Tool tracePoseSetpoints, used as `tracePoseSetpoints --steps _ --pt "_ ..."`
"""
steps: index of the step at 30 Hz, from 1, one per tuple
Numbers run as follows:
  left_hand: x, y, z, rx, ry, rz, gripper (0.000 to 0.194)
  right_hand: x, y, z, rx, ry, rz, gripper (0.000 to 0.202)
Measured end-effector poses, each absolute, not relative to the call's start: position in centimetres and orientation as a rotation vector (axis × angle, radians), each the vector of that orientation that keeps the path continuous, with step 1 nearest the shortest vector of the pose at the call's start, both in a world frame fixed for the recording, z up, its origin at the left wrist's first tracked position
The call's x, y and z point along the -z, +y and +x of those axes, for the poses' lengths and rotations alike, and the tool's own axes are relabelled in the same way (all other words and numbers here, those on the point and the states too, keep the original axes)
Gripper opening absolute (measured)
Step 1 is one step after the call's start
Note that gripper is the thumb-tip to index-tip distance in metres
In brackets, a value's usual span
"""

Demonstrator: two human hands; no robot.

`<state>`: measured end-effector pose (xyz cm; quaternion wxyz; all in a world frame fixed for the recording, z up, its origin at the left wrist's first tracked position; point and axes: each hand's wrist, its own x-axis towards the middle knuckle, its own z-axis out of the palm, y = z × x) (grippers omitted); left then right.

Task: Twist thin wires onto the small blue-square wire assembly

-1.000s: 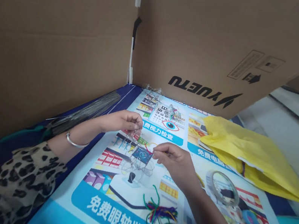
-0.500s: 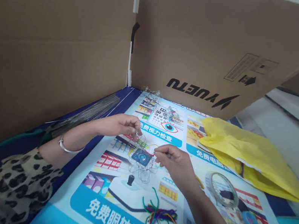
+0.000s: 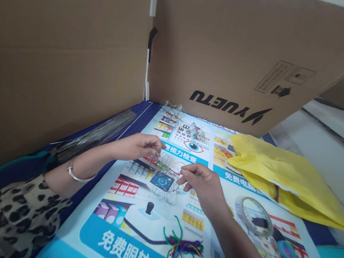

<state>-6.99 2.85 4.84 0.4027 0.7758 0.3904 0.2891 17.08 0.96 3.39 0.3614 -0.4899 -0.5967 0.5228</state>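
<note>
Between my hands hangs a tangle of thin looped wire [image 3: 171, 197] with a bit of red thread near its right side. My left hand [image 3: 142, 148] is closed in a pinch on its upper left part. Thumb and index finger of my right hand [image 3: 203, 186] are pinched together at its right edge; the exact spot they grip is too fine to make out. Below the right hand lies a bundle of coloured yarn [image 3: 187, 248] in purple, green and orange. Under everything is a printed poster [image 3: 73, 247] with blue captions.
More bent wire pieces [image 3: 198, 132] lie toward the back of the poster. A bunch of straight wires [image 3: 98, 134] rests along the left side. A yellow bag [image 3: 286, 172] lies at the right. Tall cardboard walls [image 3: 238, 47] stand behind and at the left.
My right hand has shifted very slightly right, its lower fingers a little more spread. The wire loops between the hands have turned a little. My left hand has barely moved.
</note>
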Motion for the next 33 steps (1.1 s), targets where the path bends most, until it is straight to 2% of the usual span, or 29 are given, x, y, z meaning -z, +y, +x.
tracePoseSetpoints --steps 15,25,33 --pt "-4.3 2.5 -7.0 -0.68 0.979 1.844 0.005 -3.4 0.8 17.1 -1.369 -1.484 -1.253 0.015" --pt "-4.6 1.7 -6.4 -0.677 0.951 1.654 0.01 -3.6 0.6 17.1 -1.367 -1.486 -1.253 0.016" --pt "-4.7 1.4 -6.4 -0.703 0.957 1.908 0.007 -3.4 0.5 17.1 -1.351 -1.451 -1.239 0.015"
